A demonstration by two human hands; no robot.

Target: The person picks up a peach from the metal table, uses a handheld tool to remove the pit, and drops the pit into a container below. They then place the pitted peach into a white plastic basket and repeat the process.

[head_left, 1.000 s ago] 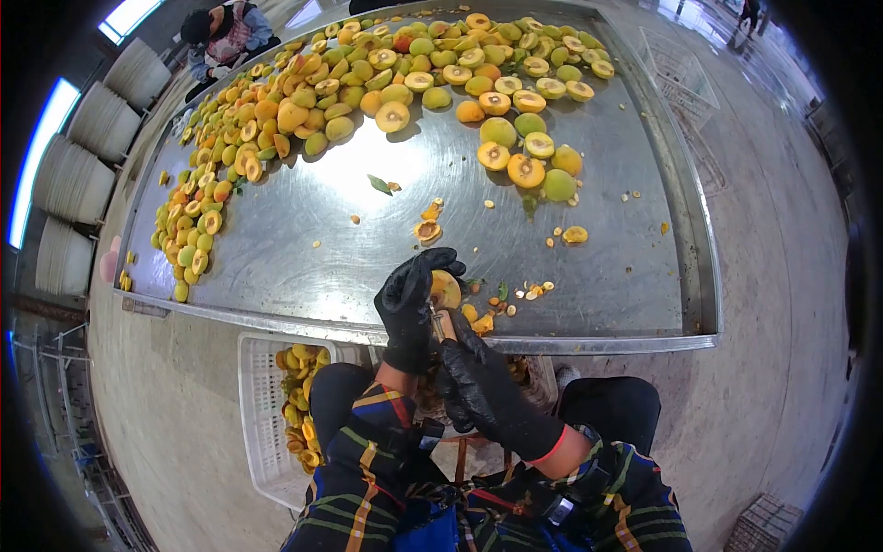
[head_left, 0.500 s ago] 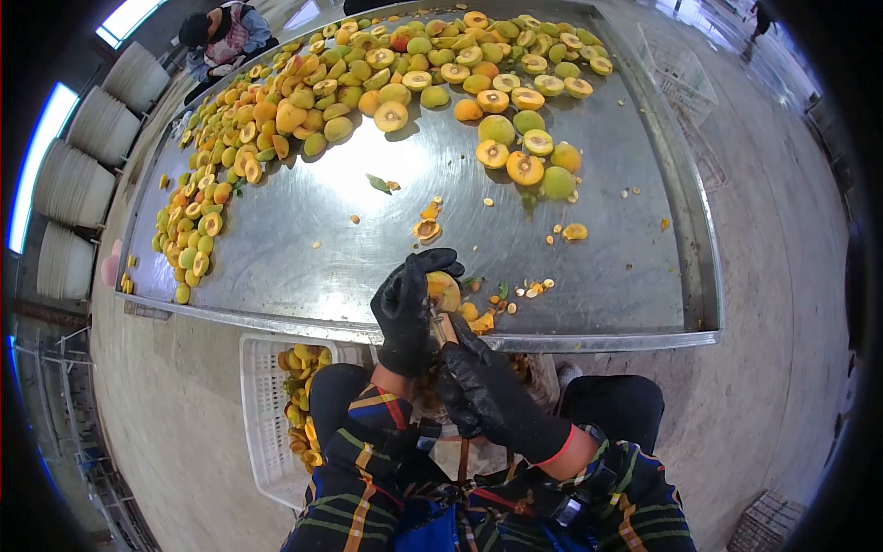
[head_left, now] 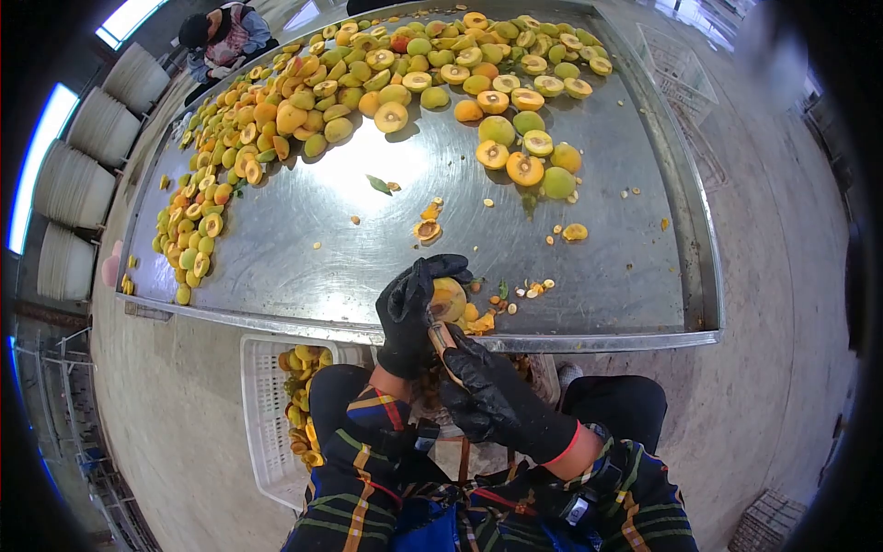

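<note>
Above the near edge of the metal table (head_left: 589, 267), my left hand (head_left: 409, 308), in a black glove, holds a halved yellow fruit (head_left: 448, 298) between thumb and fingers. My right hand (head_left: 497, 396), also gloved in black, is closed round a tool with a wooden handle (head_left: 444, 350). The tool's front end is at the lower side of the fruit; its tip is hard to make out. Bits of orange flesh (head_left: 482, 322) and several small pits (head_left: 535, 291) lie just right of the fruit.
Many halved fruits (head_left: 303, 101) are heaped along the table's far and left sides. A white crate (head_left: 262, 423) with fruit pieces stands below the near edge. Stacked white baskets (head_left: 78, 184) are at the left. Another person (head_left: 225, 41) sits at the far left corner.
The fruit in my left hand is turned more face-up. My right hand and the wooden handle have tilted and shifted slightly. A blurred shape has appeared at the upper right.
</note>
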